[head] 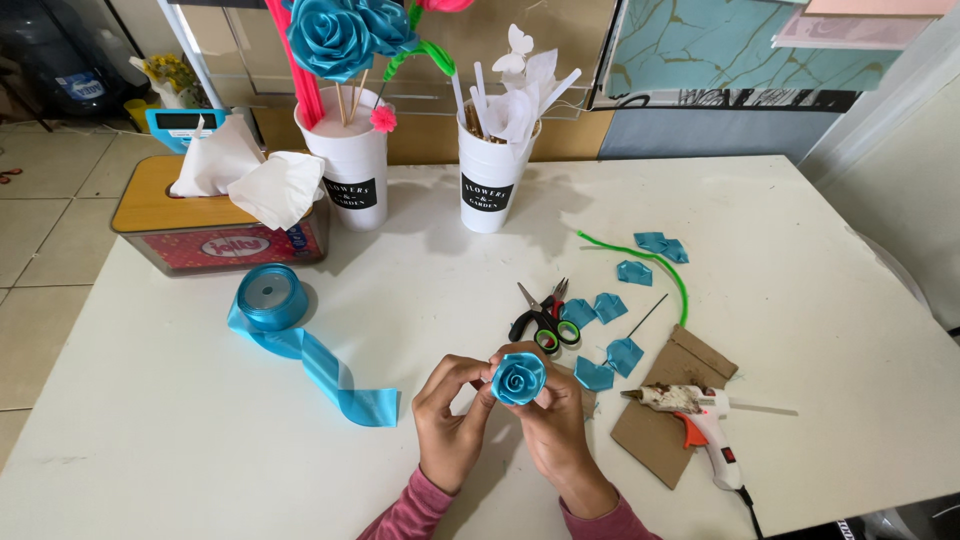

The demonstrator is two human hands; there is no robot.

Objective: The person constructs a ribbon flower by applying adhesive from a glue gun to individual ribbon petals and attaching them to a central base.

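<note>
Head view, looking straight down at a white table (780,300). Both hands meet low in the middle, pink sleeves coming in from the bottom edge. The left hand (450,415) has its fingers curled in, thumb and fingertips pinched against the left side of a blue ribbon rose (519,378). The right hand (555,425) cups that rose from below and the right, fingers closed on it, thumb beside the petals. The rose is held just above the tabletop, its spiral face turned up at the camera.

Now the count. One pair of scissors (545,322) with black handles lies just beyond the hands. Around it are six folded blue ribbon pieces (624,354), scattered from beside the hands out towards the far right. One green pipe cleaner (660,266) curves among them. One glue gun (700,415), white with an orange trigger, rests on one sheet of brown cardboard (665,425) to the right. One blue ribbon spool (268,297) sits at the left with its tail unrolled. Two white cups (352,170) stand at the back, and one tissue box (200,225) beside them.
</note>
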